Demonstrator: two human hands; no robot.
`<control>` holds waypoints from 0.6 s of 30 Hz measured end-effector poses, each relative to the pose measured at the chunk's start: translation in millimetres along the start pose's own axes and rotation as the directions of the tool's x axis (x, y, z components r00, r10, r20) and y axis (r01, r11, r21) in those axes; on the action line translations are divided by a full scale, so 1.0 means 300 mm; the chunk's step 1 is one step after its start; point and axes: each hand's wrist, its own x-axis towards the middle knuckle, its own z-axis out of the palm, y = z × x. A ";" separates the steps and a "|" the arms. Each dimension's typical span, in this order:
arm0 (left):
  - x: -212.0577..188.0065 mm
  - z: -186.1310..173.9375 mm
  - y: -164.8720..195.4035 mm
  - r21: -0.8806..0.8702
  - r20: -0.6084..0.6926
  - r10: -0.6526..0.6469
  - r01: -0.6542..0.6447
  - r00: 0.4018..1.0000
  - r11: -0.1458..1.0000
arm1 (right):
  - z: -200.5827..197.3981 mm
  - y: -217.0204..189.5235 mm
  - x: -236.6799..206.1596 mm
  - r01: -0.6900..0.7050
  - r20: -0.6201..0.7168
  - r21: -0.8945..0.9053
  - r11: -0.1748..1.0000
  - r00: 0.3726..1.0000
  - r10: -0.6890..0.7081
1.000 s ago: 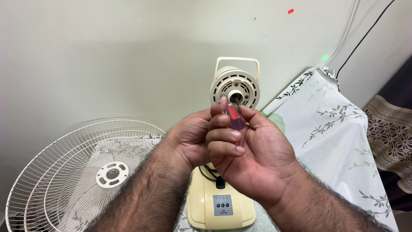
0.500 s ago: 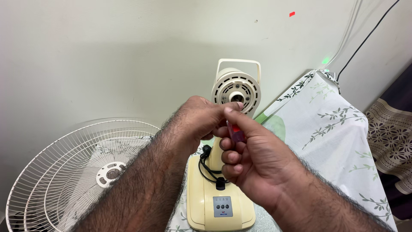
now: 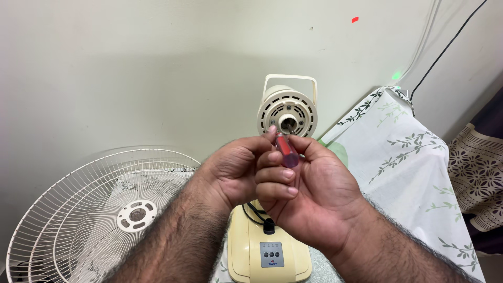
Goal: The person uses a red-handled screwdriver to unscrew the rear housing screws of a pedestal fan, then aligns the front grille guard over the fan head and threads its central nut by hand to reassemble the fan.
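A cream fan motor housing (image 3: 287, 111) with a handle on top stands on its cream base (image 3: 267, 252), facing me with its shaft bare. My right hand (image 3: 306, 188) is closed around the red translucent handle of a screwdriver (image 3: 286, 150) that points at the motor face. My left hand (image 3: 233, 169) sits beside it, fingertips touching the top of the screwdriver handle. The screwdriver's tip is hidden behind my fingers.
A white wire fan guard (image 3: 99, 212) leans against the wall at the left. A leaf-patterned white cloth (image 3: 403, 167) covers something at the right. A black cord (image 3: 259, 217) lies on the fan base, and cables (image 3: 445, 50) run down the wall.
Both hands have shifted slightly: my left hand dropped from over the right to beside it, and the screwdriver handle now shows more between the fingers.
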 end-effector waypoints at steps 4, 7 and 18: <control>0.008 0.022 0.003 0.125 -0.070 0.062 -0.053 0.996 0.991 | -0.004 -0.004 0.003 0.024 -0.090 -0.159 0.987 0.995 -0.039; 0.002 0.058 0.027 0.343 -0.232 0.164 -0.077 0.959 0.936 | -0.013 0.003 -0.007 -0.020 -0.211 -0.300 0.954 0.976 -0.046; -0.032 0.172 0.055 0.867 -0.336 0.351 0.141 0.874 0.479 | 0.006 0.007 -0.023 0.029 -0.396 -0.605 0.796 0.856 -0.332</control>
